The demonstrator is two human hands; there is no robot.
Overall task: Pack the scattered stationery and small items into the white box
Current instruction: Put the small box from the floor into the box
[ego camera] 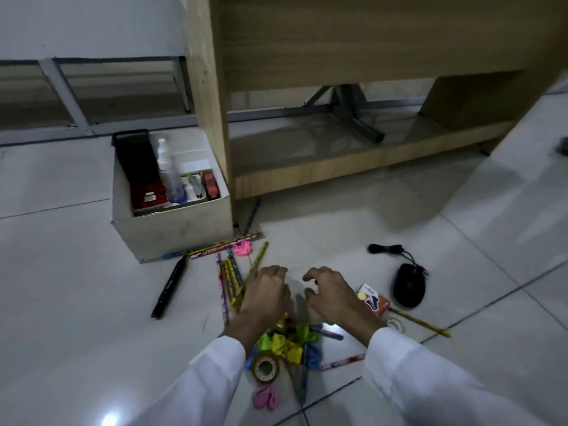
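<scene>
Both hands low over the scatter on the pale tiled floor (76, 302), nothing yet picked up.

The left hand (266, 298) lies palm-down on the fan of patterned pencils (230, 278), its fingers (270, 272) loosely curled and seemingly pressing rather than gripping (likely to rake the pencils into one bundle); the right hand (332, 295) hovers just beside it, fingers (310, 276) spread and hooked, holding nothing, apparently ready to close in from the other side; the open white cardboard box (172, 232) stands near, up-left against the wooden desk leg (209, 103), within a short reach, and already holds a clear bottle (169, 173) and other bits; a black marker (170, 285), black computer mouse (409, 284), roll of clear tape (266, 368) and crumpled bright balloons (289, 345) remain on the floor.
</scene>
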